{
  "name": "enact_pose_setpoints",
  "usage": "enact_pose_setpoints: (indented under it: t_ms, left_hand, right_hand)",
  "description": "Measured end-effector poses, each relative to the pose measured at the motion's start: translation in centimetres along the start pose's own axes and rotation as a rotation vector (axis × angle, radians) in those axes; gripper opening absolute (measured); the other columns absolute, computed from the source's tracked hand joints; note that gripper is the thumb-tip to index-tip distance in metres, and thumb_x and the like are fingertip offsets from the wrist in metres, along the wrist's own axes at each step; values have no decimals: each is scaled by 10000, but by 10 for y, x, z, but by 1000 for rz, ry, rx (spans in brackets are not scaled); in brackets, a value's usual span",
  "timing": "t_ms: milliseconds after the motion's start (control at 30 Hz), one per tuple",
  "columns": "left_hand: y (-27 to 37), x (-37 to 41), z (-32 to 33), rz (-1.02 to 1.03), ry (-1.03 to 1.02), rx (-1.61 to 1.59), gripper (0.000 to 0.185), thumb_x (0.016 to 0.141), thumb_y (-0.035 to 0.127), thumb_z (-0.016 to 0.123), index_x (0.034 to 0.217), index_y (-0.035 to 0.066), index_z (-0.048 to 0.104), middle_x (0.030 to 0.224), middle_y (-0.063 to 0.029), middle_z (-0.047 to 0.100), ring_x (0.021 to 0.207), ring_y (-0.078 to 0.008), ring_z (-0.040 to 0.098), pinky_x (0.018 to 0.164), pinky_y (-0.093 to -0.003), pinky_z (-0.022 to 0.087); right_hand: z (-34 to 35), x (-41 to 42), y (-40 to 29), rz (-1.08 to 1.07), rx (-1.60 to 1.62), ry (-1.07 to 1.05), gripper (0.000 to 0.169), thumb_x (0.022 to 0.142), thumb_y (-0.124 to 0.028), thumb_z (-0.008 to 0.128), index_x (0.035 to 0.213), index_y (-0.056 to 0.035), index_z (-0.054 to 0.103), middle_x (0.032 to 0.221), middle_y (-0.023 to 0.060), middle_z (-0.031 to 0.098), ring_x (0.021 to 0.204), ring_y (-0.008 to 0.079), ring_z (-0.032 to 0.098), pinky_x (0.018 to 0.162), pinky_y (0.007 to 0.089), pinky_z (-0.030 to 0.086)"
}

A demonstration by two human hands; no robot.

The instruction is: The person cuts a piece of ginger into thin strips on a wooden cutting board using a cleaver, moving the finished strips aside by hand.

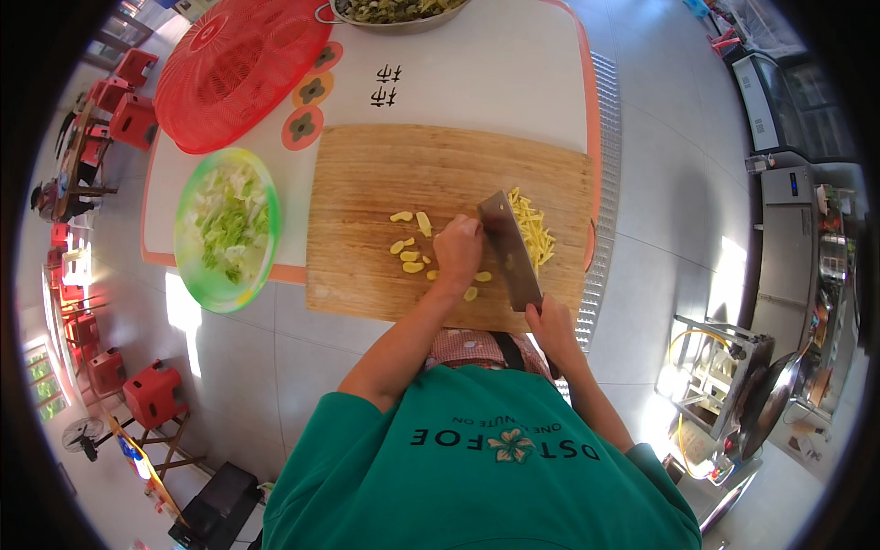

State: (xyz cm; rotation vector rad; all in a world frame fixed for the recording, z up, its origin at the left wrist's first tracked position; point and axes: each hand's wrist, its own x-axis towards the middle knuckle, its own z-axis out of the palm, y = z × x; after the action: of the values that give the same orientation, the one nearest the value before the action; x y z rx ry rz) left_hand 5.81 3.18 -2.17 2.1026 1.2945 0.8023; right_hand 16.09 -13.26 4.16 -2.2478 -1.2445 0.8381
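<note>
My right hand (552,328) grips the handle of a broad steel cleaver (510,251), whose blade stands over the right half of a wooden cutting board (364,168). Close to the blade's left face, my left hand (459,249) rests over the board with its fingers curled; whatever may lie under them is hidden. Thin yellow strips (533,223), apparently ginger, are heaped just right of the blade. Several ginger slices (410,256) are scattered left of my left hand. A few more slices (483,276) lie between my left wrist and the cleaver.
Left of the board, a green plastic basin (185,271) holds chopped leafy greens (230,220). A red mesh food cover (240,75) lies behind it on the white table (474,75). At the far edge stands a metal pan (405,26) of chopped vegetables. A gas burner stand (718,378) is to the right.
</note>
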Motion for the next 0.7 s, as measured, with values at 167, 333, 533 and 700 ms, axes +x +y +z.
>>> enact_pose_setpoints:
  t_ms: [167,333,533,700]
  left_hand:
    - [7,-2,-19,-12,-11,-84,81,737,66,589,808,44,620,769,-96,572,721,-279,569,616,-362,456]
    - [3,-39,-39,36,-199,-73,142,713,46,593,852,43,617,827,-100,570,771,-275,562,648,-359,457]
    - [-1,-50,-28,257,-344,-76,167,679,5,577,841,22,616,913,-113,566,863,-282,550,695,-344,460]
    - [6,-36,-30,301,-229,-197,172,686,-28,561,847,2,611,928,-127,562,864,-286,554,704,-330,462]
  right_hand:
    - [-2,9,-17,60,128,141,211,795,-131,536,757,74,507,680,249,572,637,392,568,544,421,423]
    - [-17,-6,-6,6,139,16,203,794,-132,537,755,65,505,683,251,570,646,375,580,545,406,429]
    - [-25,-16,7,110,160,48,208,790,-142,542,753,60,510,661,208,582,612,335,584,541,386,436]
    - [-34,-27,1,68,139,50,197,787,-141,551,726,39,497,683,215,583,624,366,581,537,398,435]
